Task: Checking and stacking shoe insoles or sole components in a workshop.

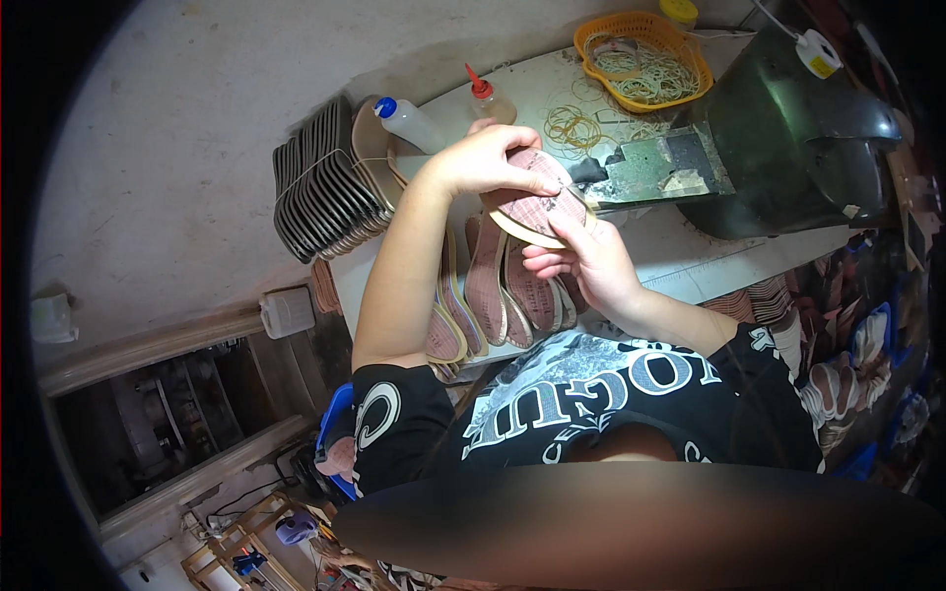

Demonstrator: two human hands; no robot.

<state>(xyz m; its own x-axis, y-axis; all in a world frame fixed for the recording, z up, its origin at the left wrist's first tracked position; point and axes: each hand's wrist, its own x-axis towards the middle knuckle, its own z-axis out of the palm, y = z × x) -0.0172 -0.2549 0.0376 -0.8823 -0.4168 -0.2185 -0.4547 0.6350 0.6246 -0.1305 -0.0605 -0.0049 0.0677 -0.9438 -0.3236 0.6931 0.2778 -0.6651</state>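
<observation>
Both hands grip a shoe insole (522, 208), pinkish-red with a pale rim, held up near the end of the green sewing machine's arm (655, 165). My left hand (490, 161) is closed over its far side, the thumb lying on the pink face. My right hand (594, 258) pinches the near right edge, thumb on top and other fingers curled beneath. Below the hands, several more pink insoles (486, 286) lie side by side on the white table (680, 258). Part of the held insole is hidden by my fingers.
Left of my left forearm stands a tied stack of dark insoles (317, 182). A blue-capped bottle (409, 123) and a red-tipped bottle (490, 103) stand behind. An orange basket (601, 74) of pale bands sits beyond loose bands (574, 126). The machine's bulky body (798, 138) fills the right.
</observation>
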